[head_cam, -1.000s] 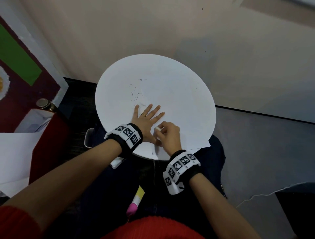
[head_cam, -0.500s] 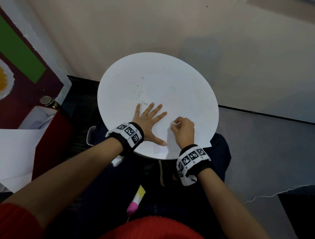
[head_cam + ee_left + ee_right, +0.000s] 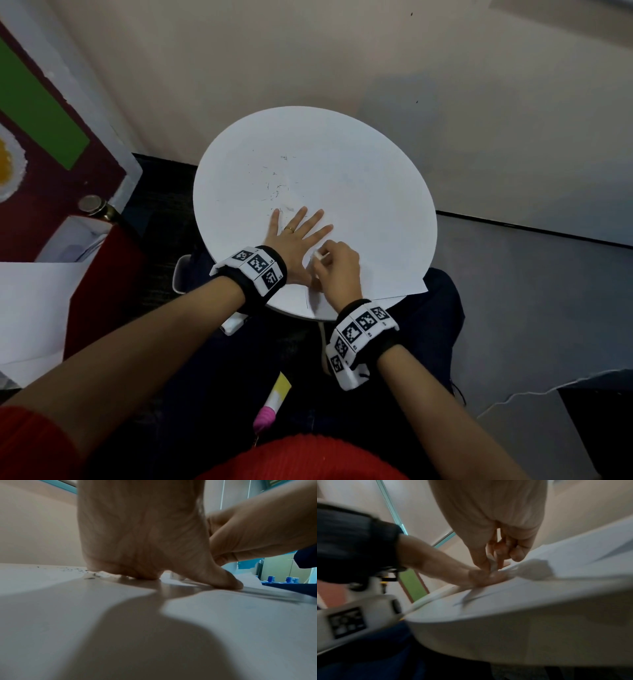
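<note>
A white sheet of paper [image 3: 376, 267] lies on a round white table [image 3: 239, 178]. My left hand [image 3: 298, 236] lies flat with spread fingers and presses the sheet down; in the left wrist view its thumb [image 3: 223, 580] bears on the paper. My right hand [image 3: 337, 270] sits just right of that thumb, fingers curled, and pinches a small white eraser [image 3: 320, 255] against the sheet. In the right wrist view the eraser [image 3: 493, 562] shows between the fingertips, close to the left hand's thumb [image 3: 481, 576]. Dark eraser crumbs [image 3: 274, 192] lie scattered beyond the left fingers.
A pink and yellow marker [image 3: 272, 404] lies on my lap below the table. A red object [image 3: 102, 281], a bottle with a metal cap [image 3: 90, 204] and loose white sheets [image 3: 30, 308] stand at the left. A wall runs right behind the table.
My right hand with the eraser swung to the right half a second ago and has come back left, next to the left thumb. The left hand has stayed flat in place.
</note>
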